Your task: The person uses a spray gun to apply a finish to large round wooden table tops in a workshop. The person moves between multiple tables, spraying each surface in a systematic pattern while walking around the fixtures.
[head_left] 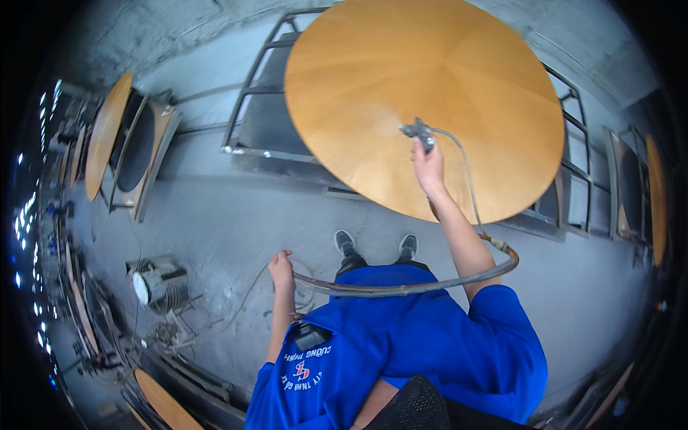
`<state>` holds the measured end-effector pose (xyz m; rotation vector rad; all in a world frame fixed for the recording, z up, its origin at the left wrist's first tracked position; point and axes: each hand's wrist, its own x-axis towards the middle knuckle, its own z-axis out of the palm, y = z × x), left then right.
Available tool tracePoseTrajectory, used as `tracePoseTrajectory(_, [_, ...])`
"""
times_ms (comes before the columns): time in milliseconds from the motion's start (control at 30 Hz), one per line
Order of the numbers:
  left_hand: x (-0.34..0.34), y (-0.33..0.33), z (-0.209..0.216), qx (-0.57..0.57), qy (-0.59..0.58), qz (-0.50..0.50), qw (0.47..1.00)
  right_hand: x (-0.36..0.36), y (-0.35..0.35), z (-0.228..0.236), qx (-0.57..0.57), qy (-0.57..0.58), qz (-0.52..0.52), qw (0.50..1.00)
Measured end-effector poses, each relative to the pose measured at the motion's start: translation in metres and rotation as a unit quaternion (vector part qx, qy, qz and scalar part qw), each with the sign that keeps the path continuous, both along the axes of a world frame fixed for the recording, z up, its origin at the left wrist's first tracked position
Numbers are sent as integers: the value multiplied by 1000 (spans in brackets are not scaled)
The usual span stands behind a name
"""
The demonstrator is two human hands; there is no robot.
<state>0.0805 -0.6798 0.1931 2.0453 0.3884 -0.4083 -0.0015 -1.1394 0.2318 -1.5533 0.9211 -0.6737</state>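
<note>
The right hand [428,166] grips a spray gun [419,132] over the round wooden tabletop [401,79], near its lower edge. The left hand [281,269] holds the grey hose [401,289].

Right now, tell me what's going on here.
A person in a blue shirt stands on a grey floor before a large round wooden panel that rests on a metal rack. The right hand holds a spray gun up against the panel's face. The left hand holds the hose, which loops across the body to the gun. More round panels lean at the left, near a small motor unit.
</note>
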Motion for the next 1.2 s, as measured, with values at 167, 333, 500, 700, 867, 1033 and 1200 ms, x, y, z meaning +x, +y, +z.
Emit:
tracePoseTrajectory(167, [-7,-50,3,-6,43,-89,995,-167,-107,5,-74,67,-214,972])
tracePoseTrajectory(333, [-27,-103,8,-41,62,-138,988,-320,-182,26,-152,135,-367,908])
tracePoseTrajectory(500, [-49,-122,8,-49,84,-172,980,-393,-217,28,-262,182,-468,824])
tracePoseTrajectory(700, [-54,-108,12,-46,85,-177,979,-364,-176,23,-203,143,-411,877])
tracePoseTrajectory(867, [-40,-62,11,-54,45,-132,989,-236,-81,22,-72,43,-223,971])
tracePoseTrajectory(1033, [-23,5,12,-114,29,-35,992,-83,19,20,4,-15,-81,997])
tracePoseTrajectory(1200, [-25,82,7,-96,19,76,992,31,110,20,46,-82,12,995])
